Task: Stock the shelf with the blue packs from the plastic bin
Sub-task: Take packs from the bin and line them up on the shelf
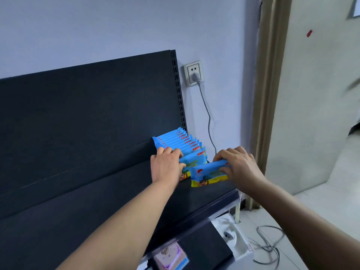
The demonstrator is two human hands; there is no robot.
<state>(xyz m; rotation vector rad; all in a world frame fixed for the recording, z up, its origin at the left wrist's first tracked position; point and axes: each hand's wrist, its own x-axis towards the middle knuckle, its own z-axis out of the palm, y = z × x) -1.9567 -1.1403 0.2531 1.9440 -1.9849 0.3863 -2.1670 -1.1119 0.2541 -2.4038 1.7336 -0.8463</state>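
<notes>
At the shelf's (pixel 109 201) right end, left hand (pixel 165 165) braces the upright row (pixel 181 143) while right hand (pixel 238 164) pinches a blue pack (pixel 208 173); a nudge could topple it

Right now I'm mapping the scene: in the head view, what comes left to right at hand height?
Shelf back panel → left hand → row of packs → held pack → right hand → door frame.

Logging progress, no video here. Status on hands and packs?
Left hand steadying the row of packs on the shelf. Right hand gripping one pack, set just in front of row. Nothing in the way.
</notes>
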